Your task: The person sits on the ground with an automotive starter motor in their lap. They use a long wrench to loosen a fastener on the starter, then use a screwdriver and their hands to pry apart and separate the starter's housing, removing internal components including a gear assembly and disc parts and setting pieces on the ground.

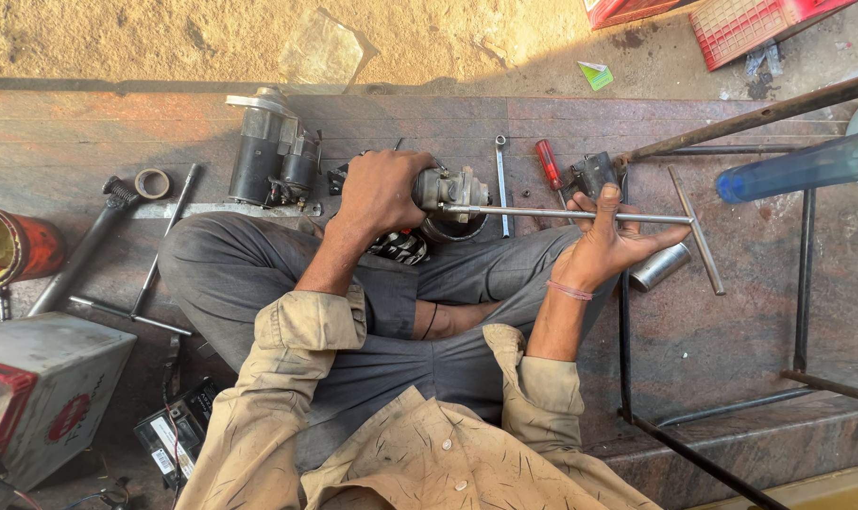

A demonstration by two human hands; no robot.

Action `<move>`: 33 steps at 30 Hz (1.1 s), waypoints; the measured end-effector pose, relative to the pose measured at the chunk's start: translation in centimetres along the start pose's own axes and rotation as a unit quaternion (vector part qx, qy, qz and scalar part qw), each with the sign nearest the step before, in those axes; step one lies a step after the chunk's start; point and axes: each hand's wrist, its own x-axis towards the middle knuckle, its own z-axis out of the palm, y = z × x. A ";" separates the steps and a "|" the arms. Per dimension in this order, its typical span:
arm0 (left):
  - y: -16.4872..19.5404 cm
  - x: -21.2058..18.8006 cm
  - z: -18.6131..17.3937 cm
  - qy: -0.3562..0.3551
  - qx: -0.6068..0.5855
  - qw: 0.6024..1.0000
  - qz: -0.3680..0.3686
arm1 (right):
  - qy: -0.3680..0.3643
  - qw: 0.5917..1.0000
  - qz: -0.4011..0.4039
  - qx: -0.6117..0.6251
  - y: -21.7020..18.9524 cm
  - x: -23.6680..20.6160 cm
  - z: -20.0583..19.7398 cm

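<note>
Biggest risk I see here is the T-handle wrench [580,215] slipping off whatever fastener it's sitting on. The shaft is long and runs sideways, and the right hand [606,247] only cradles it with loosely curled fingers near the cross-bar end, thumb over the top. If it cocks even a little off-axis, the socket end could jump and round off the bolt head, or skid into the left hand's knuckles.

Second thing: the small metal motor part [448,189] isn't clamped to anything. It's just propped over the person's lap, above the crossed legs, with the left hand [380,192] closed firmly around its back end. Any real torque and the part could twist in that grip, I'd guess.

Layout-wise, the part sticks out to the right of the left hand, touching it, and the wrench tip meets the part's front face. The right hand is well apart from the part, out along the shaft.

Loose stuff nearby could get knocked too: a red-handled screwdriver [549,163] and a spanner [501,184] lie on the stone floor [750,274] just beyond, and a small metal cylinder [659,267] sits right by the right hand.
</note>
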 end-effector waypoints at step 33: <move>0.5 -0.3 0.0 0.010 0.007 1.000 0.009 | 0.176 0.908 -0.368 -0.096 -1.9 12.6 -5.1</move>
